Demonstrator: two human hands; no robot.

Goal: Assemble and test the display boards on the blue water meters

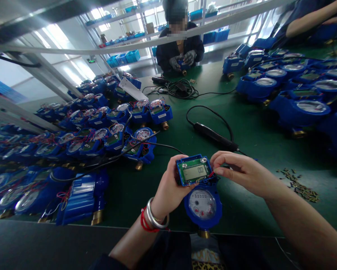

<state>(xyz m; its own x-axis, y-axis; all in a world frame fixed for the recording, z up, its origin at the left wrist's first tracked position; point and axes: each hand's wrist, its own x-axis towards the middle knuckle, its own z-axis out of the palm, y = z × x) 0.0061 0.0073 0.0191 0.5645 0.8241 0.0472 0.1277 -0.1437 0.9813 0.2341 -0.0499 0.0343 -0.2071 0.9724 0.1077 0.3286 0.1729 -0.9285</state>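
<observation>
A blue display housing (193, 170), its green circuit board and lit screen facing up, is gripped along its left side by my left hand (171, 187). Just below it, the blue water meter (203, 206) shows its round dial, with a brass fitting at its lower end near the table edge. Thumb and fingers of my right hand (233, 170) are pinched together at the housing's right side, on the red wire (211, 174). Dark wires lie between the housing and the meter, partly hidden by my fingers.
Many blue meters (89, 142) with loose wires stand in rows at left; more meters (300, 101) stand at right. A black electric screwdriver (213, 135) with its cable lies ahead. Screws (300, 185) are piled at right. Across the green table (182, 116) sits a person (181, 45) in gloves.
</observation>
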